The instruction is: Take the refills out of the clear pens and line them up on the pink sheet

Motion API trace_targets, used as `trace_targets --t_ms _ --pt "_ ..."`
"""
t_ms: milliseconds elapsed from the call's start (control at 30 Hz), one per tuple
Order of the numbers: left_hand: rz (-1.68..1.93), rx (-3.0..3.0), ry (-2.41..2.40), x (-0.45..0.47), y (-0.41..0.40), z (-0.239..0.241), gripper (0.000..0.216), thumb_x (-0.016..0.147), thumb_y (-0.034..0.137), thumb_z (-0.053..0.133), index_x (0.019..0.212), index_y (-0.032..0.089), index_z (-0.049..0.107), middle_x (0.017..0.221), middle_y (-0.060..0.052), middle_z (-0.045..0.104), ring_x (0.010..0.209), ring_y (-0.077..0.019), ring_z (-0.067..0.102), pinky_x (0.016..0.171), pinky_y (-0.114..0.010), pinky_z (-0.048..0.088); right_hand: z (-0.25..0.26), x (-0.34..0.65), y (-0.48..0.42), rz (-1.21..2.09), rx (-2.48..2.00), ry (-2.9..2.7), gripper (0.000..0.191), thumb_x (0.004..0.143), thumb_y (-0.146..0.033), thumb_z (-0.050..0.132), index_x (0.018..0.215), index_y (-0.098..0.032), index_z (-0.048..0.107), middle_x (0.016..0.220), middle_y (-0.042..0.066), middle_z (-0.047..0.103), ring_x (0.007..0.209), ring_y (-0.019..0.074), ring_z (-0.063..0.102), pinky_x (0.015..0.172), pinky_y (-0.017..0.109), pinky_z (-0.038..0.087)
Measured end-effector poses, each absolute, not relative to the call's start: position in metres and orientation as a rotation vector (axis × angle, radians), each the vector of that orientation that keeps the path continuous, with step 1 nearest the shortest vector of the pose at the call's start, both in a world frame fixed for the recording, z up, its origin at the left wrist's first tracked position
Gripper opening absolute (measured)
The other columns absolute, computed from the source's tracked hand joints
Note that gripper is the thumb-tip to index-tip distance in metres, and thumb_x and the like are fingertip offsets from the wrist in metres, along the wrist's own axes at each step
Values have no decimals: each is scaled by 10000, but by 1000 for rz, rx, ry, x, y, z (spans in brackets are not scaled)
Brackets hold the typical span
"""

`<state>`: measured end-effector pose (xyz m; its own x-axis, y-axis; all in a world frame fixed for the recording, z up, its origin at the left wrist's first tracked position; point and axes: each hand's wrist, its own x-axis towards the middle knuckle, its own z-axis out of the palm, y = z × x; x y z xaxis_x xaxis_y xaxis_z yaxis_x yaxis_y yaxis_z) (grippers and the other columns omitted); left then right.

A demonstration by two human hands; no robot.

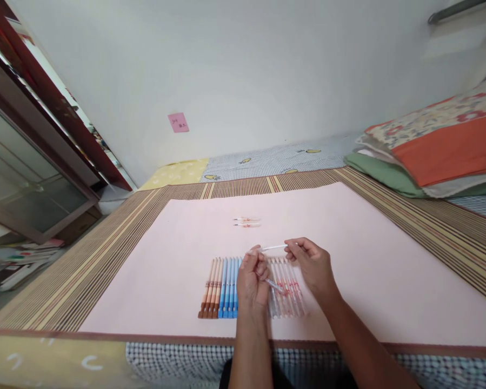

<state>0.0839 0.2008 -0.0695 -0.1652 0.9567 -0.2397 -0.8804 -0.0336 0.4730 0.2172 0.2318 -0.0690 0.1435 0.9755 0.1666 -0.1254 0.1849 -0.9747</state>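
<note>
Left hand (254, 274) curls closed around a slim translucent pen barrel with a bluish tint (274, 286), whose end pokes out below the fingers toward the right. Right hand (311, 263) pinches a thin white plastic stick (274, 247) between thumb and fingertips; the stick spans the gap between the hands, and its far end reaches the left fingertips. Whether those grip it too, I cannot tell.

Beneath the hands lies a broad pale pink sheet (145, 281). On it, just left of the left hand, brown-and-cream slender pens (211, 289) stand side by side with blue-shaded slender pens (227, 289). Clear pens with red markings (290, 286) continue the row below and between the hands; the left forearm hides its middle. Ahead of the hands, two thin refill-like sticks with dark tips (246, 222) lie parallel. Around the sheet spreads a brown-and-beige striped mat (100, 259), with folded orange and floral cloth (457, 146) well off to the right.
</note>
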Motion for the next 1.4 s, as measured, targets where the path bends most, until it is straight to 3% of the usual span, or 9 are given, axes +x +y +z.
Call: trace_targets --t_ms 300,733,1133,1400 --pt "1655 206 601 84 201 -73 212 754 167 777 932 132 667 707 10 543 452 -14 317 395 -127 218 -69 231 238 1069 -1014 -930 328 741 -521 789 792 -201 737 705 31 694 593 138 573 571 290 471" --pt "1641 204 636 88 201 -69 301 665 142 820 924 124 668 681 16 552 457 -14 330 403 -129 220 -75 228 237 1338 -893 -791 344 642 -445 879 850 -204 749 800 47 739 604 117 561 560 272 443" --pt "1609 225 655 91 202 -72 370 618 271 896 721 129 570 626 22 568 424 -5 338 373 -126 207 -78 223 230 1002 -1088 -1467 225 832 -401 688 921 -202 741 771 26 722 692 181 627 672 310 480" --pt "1611 234 631 98 204 -67 384 568 257 916 786 101 641 627 24 552 429 3 337 376 -120 198 -60 235 226 828 -1158 -1760 198 907 -354 549 924 -225 698 890 30 745 810 201 670 745 310 490"
